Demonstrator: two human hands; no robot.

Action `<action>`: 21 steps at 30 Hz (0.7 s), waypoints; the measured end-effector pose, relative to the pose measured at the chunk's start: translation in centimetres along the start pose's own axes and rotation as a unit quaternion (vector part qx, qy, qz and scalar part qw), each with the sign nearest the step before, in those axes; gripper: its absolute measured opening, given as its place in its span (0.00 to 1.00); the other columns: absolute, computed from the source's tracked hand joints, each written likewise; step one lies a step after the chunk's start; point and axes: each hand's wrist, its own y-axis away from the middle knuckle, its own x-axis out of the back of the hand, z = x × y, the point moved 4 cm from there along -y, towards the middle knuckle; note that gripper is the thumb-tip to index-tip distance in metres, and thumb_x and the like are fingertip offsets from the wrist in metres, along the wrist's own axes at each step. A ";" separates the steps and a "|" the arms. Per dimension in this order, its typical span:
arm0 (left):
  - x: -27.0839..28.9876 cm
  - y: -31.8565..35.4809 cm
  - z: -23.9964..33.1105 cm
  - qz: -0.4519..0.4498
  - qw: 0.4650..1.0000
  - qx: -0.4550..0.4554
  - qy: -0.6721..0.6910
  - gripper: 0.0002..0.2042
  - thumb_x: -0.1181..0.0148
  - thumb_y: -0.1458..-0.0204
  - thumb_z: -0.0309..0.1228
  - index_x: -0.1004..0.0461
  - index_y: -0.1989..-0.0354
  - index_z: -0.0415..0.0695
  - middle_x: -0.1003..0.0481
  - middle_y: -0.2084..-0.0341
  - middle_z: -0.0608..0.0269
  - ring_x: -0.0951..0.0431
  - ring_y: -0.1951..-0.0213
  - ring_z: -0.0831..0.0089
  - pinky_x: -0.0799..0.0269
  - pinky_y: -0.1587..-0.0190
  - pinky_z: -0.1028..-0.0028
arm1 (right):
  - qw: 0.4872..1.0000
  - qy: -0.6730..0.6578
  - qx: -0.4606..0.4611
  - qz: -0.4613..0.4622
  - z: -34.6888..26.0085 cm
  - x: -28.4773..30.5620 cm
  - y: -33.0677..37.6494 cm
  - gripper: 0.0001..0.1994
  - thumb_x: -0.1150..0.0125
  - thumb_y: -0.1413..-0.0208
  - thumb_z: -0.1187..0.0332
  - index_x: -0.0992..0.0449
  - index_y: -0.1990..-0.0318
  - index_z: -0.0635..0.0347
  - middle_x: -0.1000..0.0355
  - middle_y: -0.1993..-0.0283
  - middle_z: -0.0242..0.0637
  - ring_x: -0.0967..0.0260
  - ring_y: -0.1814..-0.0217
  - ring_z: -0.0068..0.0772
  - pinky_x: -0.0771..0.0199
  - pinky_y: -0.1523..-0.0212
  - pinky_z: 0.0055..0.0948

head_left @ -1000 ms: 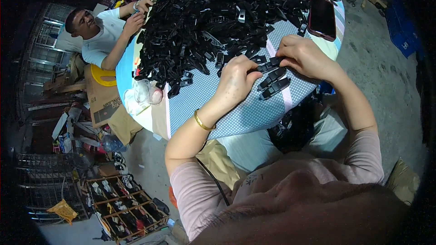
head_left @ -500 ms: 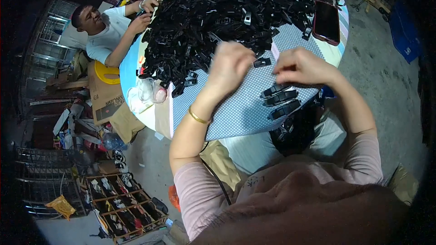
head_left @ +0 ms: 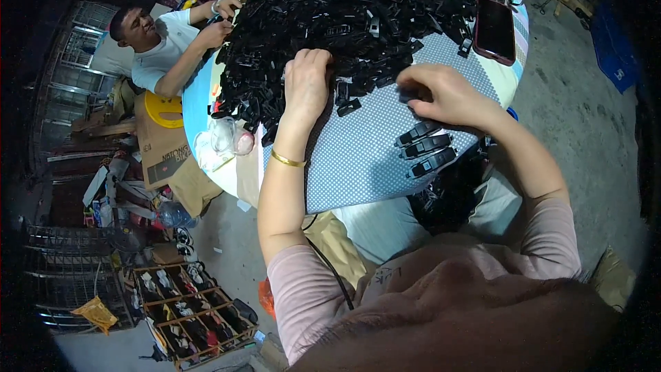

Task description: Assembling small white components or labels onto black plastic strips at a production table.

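Round and covered with a blue-and-white dotted cloth, the table (head_left: 358, 158) fills the upper middle of the frame. On its far half lies a big heap of black plastic clips (head_left: 344, 14) — so many that they hide most of the cloth there.

The person's left hand (head_left: 306, 83) rests at the near edge of the heap, just above the middle of the frame. Its fingers are curled together and pressed down into the clips; I cannot tell if they pinch one. A gold bangle (head_left: 287, 160) sits on that wrist.

The right hand (head_left: 441, 96) is to the right of it, at the edge of the heap too. Its fingers are bent and close together over a dark piece, but the piece is mostly hidden, so I cannot tell if it is gripped.

Just below the right hand, three finished black clips (head_left: 425, 146) lie side by side in a neat row on the bare cloth, apart from the heap.

A phone in a red case (head_left: 494, 31) lies flat near the table's upper right rim. At the table's left rim sits a crumpled clear plastic bag (head_left: 224, 139).

Another person in a white shirt (head_left: 162, 45) sits at the upper left, with both hands at the heap. Wooden crates of small items (head_left: 186, 310) stand on the floor at the lower left.
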 end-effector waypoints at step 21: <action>-1.5 2.3 8.5 -0.118 0.924 0.117 0.346 0.09 0.45 0.44 0.25 0.25 0.56 0.39 0.23 0.67 0.55 0.23 0.69 0.69 0.28 0.64 0.71 | 0.996 0.068 0.030 -0.047 0.4 2.2 2.0 0.13 0.31 0.58 0.67 0.24 0.65 0.64 0.28 0.69 0.42 0.28 0.65 0.45 0.29 0.64 0.37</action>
